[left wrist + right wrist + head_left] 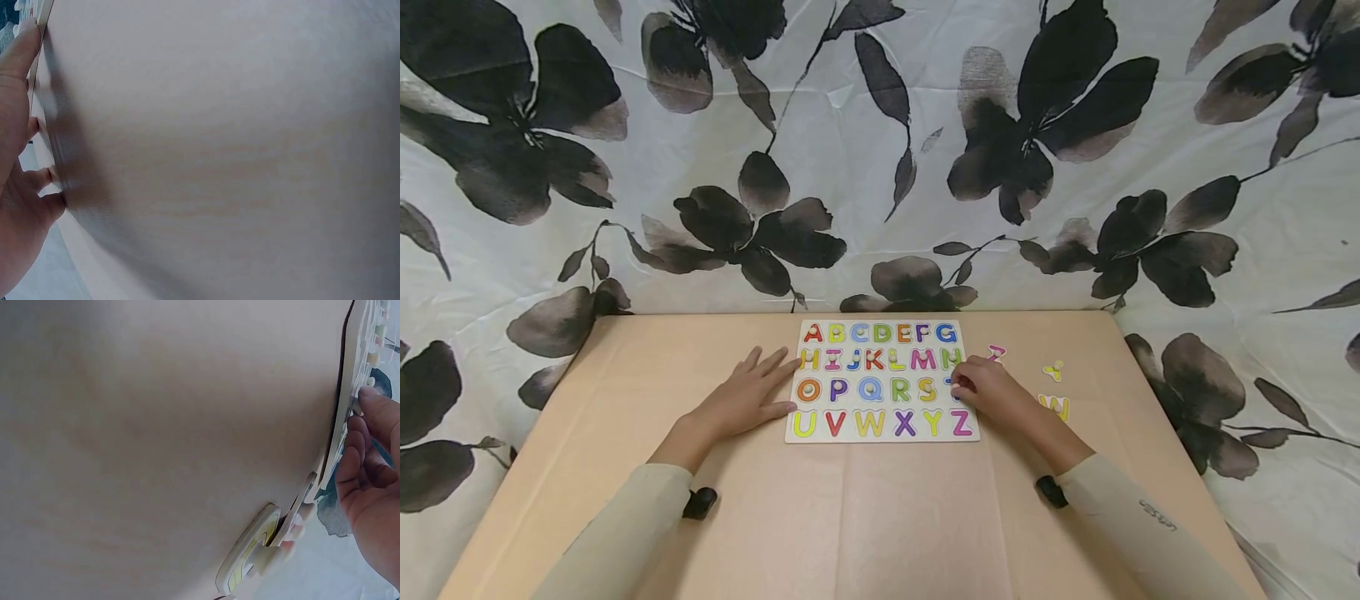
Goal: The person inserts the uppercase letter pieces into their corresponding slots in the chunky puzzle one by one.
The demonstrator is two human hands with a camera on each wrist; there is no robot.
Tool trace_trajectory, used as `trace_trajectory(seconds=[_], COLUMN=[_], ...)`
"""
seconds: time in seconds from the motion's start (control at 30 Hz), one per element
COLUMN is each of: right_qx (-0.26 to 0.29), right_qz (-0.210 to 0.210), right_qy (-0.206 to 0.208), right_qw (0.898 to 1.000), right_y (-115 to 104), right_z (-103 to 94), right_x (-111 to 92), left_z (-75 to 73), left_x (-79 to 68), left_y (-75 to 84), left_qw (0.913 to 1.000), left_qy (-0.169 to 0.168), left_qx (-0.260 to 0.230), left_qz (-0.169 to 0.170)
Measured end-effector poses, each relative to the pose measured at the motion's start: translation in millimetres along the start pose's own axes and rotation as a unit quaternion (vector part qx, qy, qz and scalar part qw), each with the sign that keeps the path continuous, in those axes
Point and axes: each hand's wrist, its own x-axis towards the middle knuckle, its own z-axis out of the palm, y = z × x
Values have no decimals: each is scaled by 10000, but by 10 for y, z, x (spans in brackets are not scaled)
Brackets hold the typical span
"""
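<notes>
A white alphabet puzzle board [850, 441] lies flat on the table with rows of coloured letters, many with small knobs. My left hand [741, 400] rests at its left side, fingers spread and fairly straight, with fingertips at the edge. Over the right end of the third row, my right hand [996, 392] pinches a small blue letter piece [953, 383] between thumb and curled fingers; the fingers mostly cover it. Right of the board lie a loose pink letter [996, 353], a yellow Y-shaped letter [1054, 371] and a yellow W [1055, 407], the W partly beside my forearm.
The tan table [910, 517] reaches back to a white cloth [880, 108] with dark flowers. In the right wrist view, a yellow letter piece [240, 562] stands out near the board's edge [342, 419]. Dark wrist cameras sit at both sleeves.
</notes>
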Motion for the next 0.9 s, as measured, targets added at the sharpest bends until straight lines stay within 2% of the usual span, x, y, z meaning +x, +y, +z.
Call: trace_trajectory(seconds=[0.17, 0.33, 0.43, 0.7, 0.9], right_qx=[127, 241, 166, -31, -194], right_qz=[97, 130, 109, 455, 566], right_qy=[40, 314, 439, 560, 710], right_qw=[9999, 9991, 9988, 9974, 9957], right_y=[32, 125, 225, 545, 784], right_z=[5, -92, -190, -496, -626], right_x=[-44, -168, -249, -502, -718], left_z=[10, 36, 44, 23, 33], left_x=[-24, -30, -26, -25, -21], left_y=[6, 8, 10, 35, 29], left_qw=[10000, 10000, 10000, 10000, 10000], left_qy=[40, 37, 42, 50, 50], left_qx=[-31, -21, 34, -10, -7], left_qz=[-7, -23, -31, -38, -37])
